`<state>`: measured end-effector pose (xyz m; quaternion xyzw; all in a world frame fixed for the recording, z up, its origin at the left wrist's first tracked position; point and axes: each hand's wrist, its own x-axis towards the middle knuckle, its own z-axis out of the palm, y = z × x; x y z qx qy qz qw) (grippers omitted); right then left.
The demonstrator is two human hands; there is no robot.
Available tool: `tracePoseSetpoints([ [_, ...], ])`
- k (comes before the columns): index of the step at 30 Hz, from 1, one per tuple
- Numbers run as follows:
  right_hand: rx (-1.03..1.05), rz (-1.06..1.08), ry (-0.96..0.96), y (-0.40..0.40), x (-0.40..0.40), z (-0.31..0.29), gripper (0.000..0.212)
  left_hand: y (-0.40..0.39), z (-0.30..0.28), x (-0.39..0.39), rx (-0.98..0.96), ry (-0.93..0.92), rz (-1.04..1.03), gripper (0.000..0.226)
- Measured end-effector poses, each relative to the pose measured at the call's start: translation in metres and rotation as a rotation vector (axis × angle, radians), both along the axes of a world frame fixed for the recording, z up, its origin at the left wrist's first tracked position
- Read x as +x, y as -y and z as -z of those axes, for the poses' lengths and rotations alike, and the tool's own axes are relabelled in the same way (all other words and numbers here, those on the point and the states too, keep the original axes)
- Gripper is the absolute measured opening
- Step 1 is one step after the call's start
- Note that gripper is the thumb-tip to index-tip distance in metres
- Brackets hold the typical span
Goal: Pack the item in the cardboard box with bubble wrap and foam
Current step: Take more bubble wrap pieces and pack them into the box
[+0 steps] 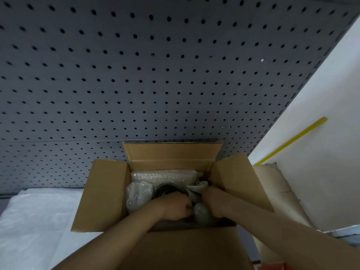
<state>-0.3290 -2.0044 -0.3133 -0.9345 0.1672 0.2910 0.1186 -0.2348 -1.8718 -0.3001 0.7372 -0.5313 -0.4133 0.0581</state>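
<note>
An open cardboard box stands in front of me with its flaps spread. Bubble wrap lines the far and left inner sides. Between the wrap lies a dark round item, partly hidden. Both of my hands are down inside the box. My left hand is curled shut on something next to the dark item; what it grips is hidden. My right hand is closed around a grey, soft-looking wrap that bulges between the two hands.
A grey pegboard wall rises right behind the box. White foam sheeting lies on the surface to the left. To the right are a white wall with a yellow strip and a flat cardboard piece.
</note>
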Motion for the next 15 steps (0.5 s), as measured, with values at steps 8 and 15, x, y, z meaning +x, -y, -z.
tracePoseSetpoints([
  [8,0.285,0.124,0.045,0.01,0.003,-0.025,0.019,-0.002,-0.015,0.013,-0.121,0.164,-0.047,0.03],
  [15,0.251,0.157,0.111,0.01,-0.011,-0.035,0.054,-0.007,-0.011,0.021,-0.097,0.129,-0.1,0.049],
])
